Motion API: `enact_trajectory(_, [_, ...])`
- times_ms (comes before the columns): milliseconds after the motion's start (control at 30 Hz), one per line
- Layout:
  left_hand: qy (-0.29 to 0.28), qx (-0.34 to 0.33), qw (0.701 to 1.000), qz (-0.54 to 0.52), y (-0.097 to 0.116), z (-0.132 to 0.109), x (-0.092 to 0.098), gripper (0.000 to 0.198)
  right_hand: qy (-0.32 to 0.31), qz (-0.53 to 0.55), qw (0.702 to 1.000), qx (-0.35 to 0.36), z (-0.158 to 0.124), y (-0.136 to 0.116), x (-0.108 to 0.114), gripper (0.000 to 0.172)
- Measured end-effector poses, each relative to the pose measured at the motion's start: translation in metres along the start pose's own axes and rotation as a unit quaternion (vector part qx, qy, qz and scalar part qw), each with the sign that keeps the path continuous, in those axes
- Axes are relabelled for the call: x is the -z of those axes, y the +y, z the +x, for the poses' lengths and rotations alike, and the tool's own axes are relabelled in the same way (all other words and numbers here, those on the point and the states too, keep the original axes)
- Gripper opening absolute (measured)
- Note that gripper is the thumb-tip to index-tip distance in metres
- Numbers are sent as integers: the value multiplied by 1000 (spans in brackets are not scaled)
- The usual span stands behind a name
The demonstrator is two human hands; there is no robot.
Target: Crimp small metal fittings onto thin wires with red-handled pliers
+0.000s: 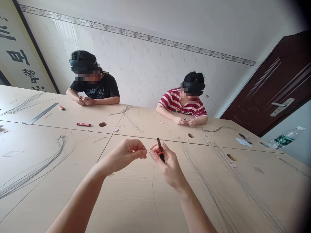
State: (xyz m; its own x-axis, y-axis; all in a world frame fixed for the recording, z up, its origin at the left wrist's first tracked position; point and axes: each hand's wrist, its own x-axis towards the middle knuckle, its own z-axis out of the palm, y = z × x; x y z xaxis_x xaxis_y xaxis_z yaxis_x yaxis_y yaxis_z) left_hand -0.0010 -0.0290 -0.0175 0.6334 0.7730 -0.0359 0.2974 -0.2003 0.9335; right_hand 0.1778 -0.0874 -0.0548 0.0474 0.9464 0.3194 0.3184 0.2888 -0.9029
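Observation:
In the middle of the view, my left hand point(131, 152) is closed, thumb and forefinger pinching the end of a thin dark cord point(153, 184). Close by on the right, my right hand point(167, 163) is also closed, its fingertips pinching the same cord a short way along. Tucked across the fingers of that hand is a slim black stick-shaped tool with a red band point(159, 147); its exact kind does not show. Below my hands the cord hangs down toward the near side of the table. Whatever sits between the fingertips is too small to make out.
Bundles of thin cords with small pieces at their ends lie left point(62, 142) and right point(194, 161) on the table point(126, 200). Beyond are a steel ruler point(43, 113), a red-and-black object point(83, 124), a bottle point(286, 137) and two people working with their hands.

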Motion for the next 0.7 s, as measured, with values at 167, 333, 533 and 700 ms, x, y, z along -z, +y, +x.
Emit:
enact_trajectory(167, [18,-14,1000,6,3,0,1,24,-23,-1,1000,-5,-1,-3,0,21])
enact_trajectory(333, [27,-10,999,33,4,-1,2,23,-40,-11,999,-17,-3,-6,2,18])
enact_trajectory(533, [32,5,998,54,4,-1,0,25,-20,-33,999,0,-3,-7,2,17])
enact_trajectory(700, [37,17,996,74,4,-1,-4,26,-25,-41,999,-17,-4,-6,0,19])
